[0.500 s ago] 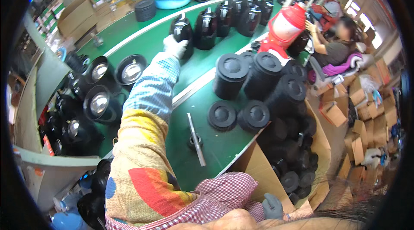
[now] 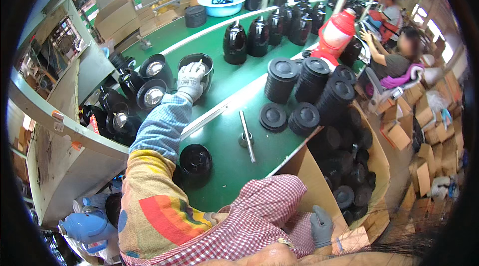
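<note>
My left hand (image 2: pixel 192 77), in a pale work glove, grips a glossy black vessel (image 2: pixel 206 80), tilted and partly hidden by the fingers, on the green worktop (image 2: pixel 222 186). Left of it lie several black vessels with shiny round openings (image 2: pixel 151 97). A black bowl-like part (image 2: pixel 195 156) sits beside my forearm. A metal rod (image 2: pixel 245 136) on a round base and stacks of ridged black discs (image 2: pixel 279 81) stand to the right. My right hand (image 2: pixel 322 228), in a grey glove, is low by a cardboard box (image 2: pixel 379 171), fingers curled, their contents hidden.
Upright black jugs (image 2: pixel 235 43) line the far worktop near a blue basin (image 2: pixel 222 9). A red plastic device (image 2: pixel 334 36) stands at right, beside two seated co-workers (image 2: pixel 386 61). Cartons (image 2: pixel 419 116) pile on the right. A blue jug (image 2: pixel 87 226) is lower left.
My left hand has drawn back leftward and down from the row of upright jugs, and the black vessel in it is now tilted. The view has shifted slightly.
</note>
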A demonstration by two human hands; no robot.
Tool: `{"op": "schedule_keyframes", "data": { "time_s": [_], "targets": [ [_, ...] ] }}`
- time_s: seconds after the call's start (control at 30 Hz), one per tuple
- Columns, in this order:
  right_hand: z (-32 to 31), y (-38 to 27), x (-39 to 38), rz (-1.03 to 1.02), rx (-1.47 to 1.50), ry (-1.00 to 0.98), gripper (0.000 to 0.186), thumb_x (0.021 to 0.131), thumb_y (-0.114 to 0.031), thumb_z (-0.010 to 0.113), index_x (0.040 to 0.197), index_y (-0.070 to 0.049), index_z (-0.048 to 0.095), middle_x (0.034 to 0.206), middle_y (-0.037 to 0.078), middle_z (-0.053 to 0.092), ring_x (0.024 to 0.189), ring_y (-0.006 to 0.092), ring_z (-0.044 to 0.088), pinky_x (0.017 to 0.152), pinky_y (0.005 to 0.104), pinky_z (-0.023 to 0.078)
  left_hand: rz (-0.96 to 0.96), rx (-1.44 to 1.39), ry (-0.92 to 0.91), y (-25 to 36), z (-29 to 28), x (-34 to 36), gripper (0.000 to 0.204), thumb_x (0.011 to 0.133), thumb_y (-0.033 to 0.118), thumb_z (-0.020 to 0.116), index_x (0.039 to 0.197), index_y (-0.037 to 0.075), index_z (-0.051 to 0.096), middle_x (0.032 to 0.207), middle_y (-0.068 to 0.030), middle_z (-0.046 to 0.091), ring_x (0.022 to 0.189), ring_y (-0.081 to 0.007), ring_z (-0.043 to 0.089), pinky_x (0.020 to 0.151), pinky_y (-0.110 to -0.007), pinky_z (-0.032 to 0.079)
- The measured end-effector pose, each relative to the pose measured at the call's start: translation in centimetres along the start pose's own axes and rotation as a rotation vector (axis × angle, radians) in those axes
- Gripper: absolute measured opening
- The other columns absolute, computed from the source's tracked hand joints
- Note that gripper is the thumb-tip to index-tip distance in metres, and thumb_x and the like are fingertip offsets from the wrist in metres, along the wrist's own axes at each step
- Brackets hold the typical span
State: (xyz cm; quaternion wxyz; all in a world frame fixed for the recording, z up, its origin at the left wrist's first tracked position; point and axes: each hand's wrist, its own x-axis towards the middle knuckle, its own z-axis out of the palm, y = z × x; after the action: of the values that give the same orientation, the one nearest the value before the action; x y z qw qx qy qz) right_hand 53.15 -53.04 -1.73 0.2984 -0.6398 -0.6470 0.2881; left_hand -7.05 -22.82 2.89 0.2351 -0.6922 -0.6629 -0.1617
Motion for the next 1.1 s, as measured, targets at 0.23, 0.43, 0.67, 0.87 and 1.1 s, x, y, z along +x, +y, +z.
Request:
{"op": "schedule_keyframes", "data": {
  "time_s": [0.23, 0.43, 0.67, 0.87, 1.1],
  "targets": [
    [-5.2, -1.6, -4.7, -0.017, 0.028, 0.204, 0.030, 0.089, -0.011, 0.070, 0.117, -0.001, 0.071, 0.117, 0.019, 0.072, 0.110, 0.0349, 0.067, 0.097, 0.0408, 0.052, 0.631, -0.563, 0.067, 15.0, -19.5, -0.7, 0.033, 0.065, 0.011, 0.078, 0.096, 0.002, 0.070, 0.138, -0.0133, 0.058, 0.130, -0.0374, 0.052, 0.107, -0.050, 0.042],
    [-8.1, -8.0, -2.3, -0.325, 0.175, 0.232, 0.043, 0.100, -0.021, 0.060, 0.136, 0.003, 0.058, 0.140, 0.021, 0.058, 0.133, 0.0331, 0.052, 0.114, 0.0397, 0.037, 1.201, -0.904, -0.057, 27.5, -22.8, -7.5, 0.028, 0.076, 0.025, 0.076, 0.087, 0.005, 0.060, 0.144, -0.0152, 0.053, 0.131, -0.0419, 0.050, 0.104, -0.057, 0.042],
    [-4.7, -2.4, -9.2, -0.148, 0.274, 0.097, 0.054, 0.113, -0.033, 0.024, 0.156, 0.001, 0.029, 0.155, 0.022, 0.040, 0.147, 0.0305, 0.038, 0.123, 0.0372, 0.028, 1.375, -1.217, -0.522, 37.1, -19.0, -13.8, 0.030, 0.068, 0.006, 0.082, 0.093, 0.009, 0.065, 0.151, -0.0246, 0.042, 0.135, -0.0473, 0.046, 0.103, -0.055, 0.046],
    [0.4, -2.0, -17.5, 0.008, 0.315, 0.267, 0.046, 0.112, -0.022, 0.035, 0.149, 0.004, 0.039, 0.149, 0.022, 0.048, 0.141, 0.0313, 0.046, 0.119, 0.0371, 0.034, 0.950, -1.282, -1.323, 42.3, -12.1, -16.6, 0.044, 0.072, -0.021, 0.054, 0.106, 0.001, 0.070, 0.126, -0.0150, 0.067, 0.123, -0.0293, 0.061, 0.105, -0.038, 0.050],
    [-5.8, -2.5, -11.4, -0.161, -0.211, 0.309, 0.023, 0.088, -0.029, 0.069, 0.094, -0.007, 0.070, 0.094, 0.013, 0.070, 0.090, 0.0321, 0.067, 0.079, 0.0445, 0.051, 0.849, -1.466, -1.303, 44.5, -9.2, -18.6, 0.051, 0.076, -0.017, 0.058, 0.121, 0.002, 0.070, 0.123, -0.0124, 0.069, 0.120, -0.0278, 0.063, 0.108, -0.037, 0.047]
  ]
}}
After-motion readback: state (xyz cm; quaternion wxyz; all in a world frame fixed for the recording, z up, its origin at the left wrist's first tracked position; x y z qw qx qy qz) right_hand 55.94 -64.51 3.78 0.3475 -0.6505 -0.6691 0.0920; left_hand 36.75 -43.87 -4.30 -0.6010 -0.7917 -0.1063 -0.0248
